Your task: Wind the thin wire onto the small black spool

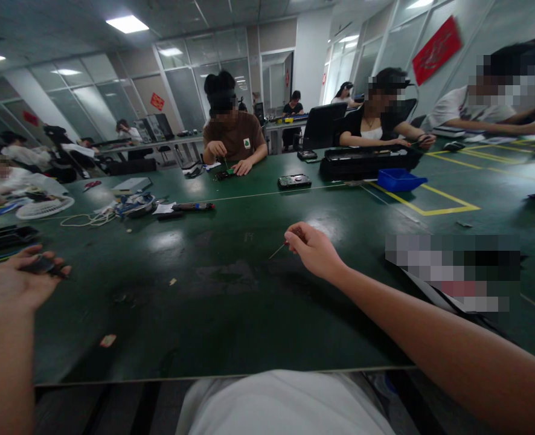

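Observation:
Over the middle of the green table (pixel 222 314), my right hand (pixel 315 248) pinches a thin screwdriver (pixel 277 251), its metal shaft pointing down to the left. At the far left my left hand (pixel 16 281) is curled around a small dark object (pixel 43 264), blurred and too unclear to name. The two hands are wide apart. Between them a small pale scrap (pixel 172 281) lies on the tabletop, and a second scrap (pixel 108 341) is nearer the front edge.
A hard drive (pixel 294 180), a blue tray (pixel 398 180) and a long black device (pixel 369 162) stand farther back. Cables (pixel 90 219) and a white fan (pixel 45 207) lie at the left. Across the table, a person (pixel 235 142) works on a green board.

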A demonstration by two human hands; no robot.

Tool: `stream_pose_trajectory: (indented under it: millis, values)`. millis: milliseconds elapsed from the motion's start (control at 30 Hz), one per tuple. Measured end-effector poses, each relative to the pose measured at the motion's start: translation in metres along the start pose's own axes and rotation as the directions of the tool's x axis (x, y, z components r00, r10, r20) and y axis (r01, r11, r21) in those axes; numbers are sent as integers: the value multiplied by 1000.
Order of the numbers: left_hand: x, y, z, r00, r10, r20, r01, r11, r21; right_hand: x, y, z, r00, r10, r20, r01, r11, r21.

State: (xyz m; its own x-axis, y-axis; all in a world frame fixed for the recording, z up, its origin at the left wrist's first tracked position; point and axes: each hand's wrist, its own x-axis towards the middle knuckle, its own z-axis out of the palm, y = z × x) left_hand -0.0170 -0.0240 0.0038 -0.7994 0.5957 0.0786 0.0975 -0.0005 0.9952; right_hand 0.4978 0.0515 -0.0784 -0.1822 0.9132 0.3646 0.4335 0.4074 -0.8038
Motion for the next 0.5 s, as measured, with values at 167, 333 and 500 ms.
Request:
stream_pose_trajectory:
  millis: [167,333,500]
  values:
    - [-31,8,60,980,-6,201,42,983,-177,-1,-2,-2,1000,-5,-8,5,1000,8]
    - [-82,12,136,895,-48,444,179,949,-258,-2,-7,-4,1000,-3,-25,3,1000,-4]
    - [-137,7,194,750,-24,661,194,963,-186,-2,-11,-7,999,14,-49,-14,1000,-5]
